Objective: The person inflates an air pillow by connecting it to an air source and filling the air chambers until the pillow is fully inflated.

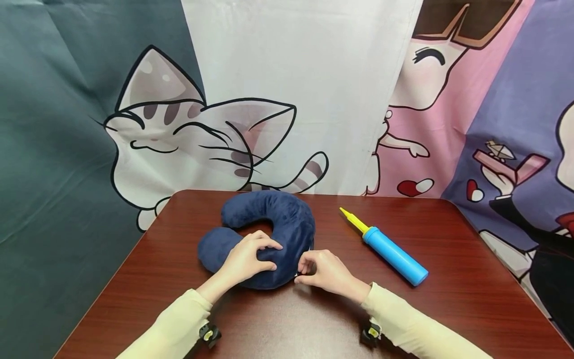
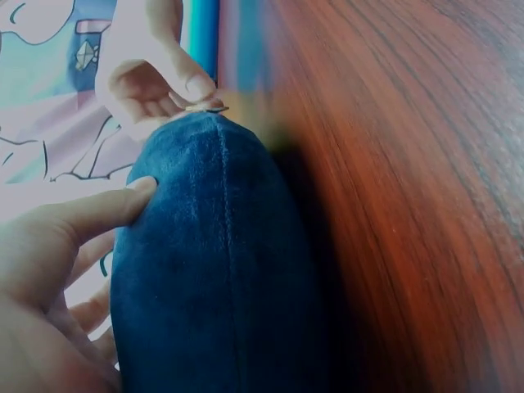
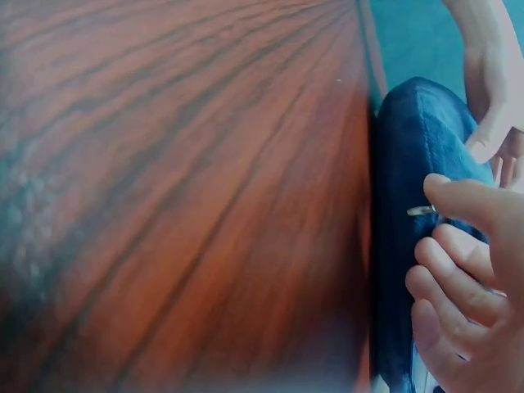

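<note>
A dark blue, plush U-shaped neck pillow [image 1: 293,214] lies on the table with its opening toward the left. My left hand [image 1: 246,257] holds the pillow's near arm, thumb and fingers spread over the plush; in the left wrist view the thumb [image 2: 141,190] presses on its side. At the pillow's right outer edge, my right hand [image 1: 329,271] has its thumb and index finger at a small metal zipper pull [image 3: 421,210], pinching near its base. The pull's end sticks out beside the thumb tip. A seam [image 2: 228,188] runs along the pillow toward it.
A blue hand pump [image 1: 396,257] with a yellow nozzle [image 1: 354,219] lies on the reddish-brown wooden table [image 1: 471,289], right of the pillow. Behind the table hangs a cartoon-printed cloth [image 1: 305,60]. Both wrists carry small black camera mounts [image 1: 209,334].
</note>
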A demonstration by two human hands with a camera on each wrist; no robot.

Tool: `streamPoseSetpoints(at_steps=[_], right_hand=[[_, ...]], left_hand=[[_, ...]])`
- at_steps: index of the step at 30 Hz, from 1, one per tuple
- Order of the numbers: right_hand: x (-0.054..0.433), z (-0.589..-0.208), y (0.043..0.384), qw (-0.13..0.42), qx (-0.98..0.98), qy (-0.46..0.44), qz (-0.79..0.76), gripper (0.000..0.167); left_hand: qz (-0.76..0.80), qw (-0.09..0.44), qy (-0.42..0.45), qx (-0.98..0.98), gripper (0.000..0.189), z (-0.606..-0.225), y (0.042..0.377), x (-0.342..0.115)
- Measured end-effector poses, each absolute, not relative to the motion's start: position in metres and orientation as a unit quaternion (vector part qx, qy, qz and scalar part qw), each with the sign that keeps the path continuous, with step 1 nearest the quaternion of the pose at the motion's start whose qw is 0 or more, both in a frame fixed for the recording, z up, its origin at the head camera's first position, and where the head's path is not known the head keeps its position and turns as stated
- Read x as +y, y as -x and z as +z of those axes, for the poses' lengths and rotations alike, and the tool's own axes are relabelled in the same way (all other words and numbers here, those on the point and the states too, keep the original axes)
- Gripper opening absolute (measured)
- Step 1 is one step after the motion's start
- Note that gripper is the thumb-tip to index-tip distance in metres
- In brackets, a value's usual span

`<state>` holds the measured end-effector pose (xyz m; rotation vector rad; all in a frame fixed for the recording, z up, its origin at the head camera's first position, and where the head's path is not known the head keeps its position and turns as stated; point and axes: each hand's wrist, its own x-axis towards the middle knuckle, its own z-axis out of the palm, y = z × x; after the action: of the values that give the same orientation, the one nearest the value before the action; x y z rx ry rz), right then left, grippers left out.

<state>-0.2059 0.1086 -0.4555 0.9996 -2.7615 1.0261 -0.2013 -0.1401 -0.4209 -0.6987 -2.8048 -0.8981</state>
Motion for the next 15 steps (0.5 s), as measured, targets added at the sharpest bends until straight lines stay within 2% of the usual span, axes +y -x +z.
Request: streamPoseSetpoints(at_steps=[8,15], right_hand=[[0.1018,-0.4599,0.2046,0.07,-0.91,-0.296,0.281,0.021],[0.102,-0.4618,0.2006,0.063,-0.907,-0.3,0.29,0.017]], left_hand=[[-0.296,0.052,0.21,-0.93,0.039,-0.4163,0.2003,-0.1338],[-0.294,0.049,0.215,-0.93,0.039,-0.4173,0.1995,-0.1345]])
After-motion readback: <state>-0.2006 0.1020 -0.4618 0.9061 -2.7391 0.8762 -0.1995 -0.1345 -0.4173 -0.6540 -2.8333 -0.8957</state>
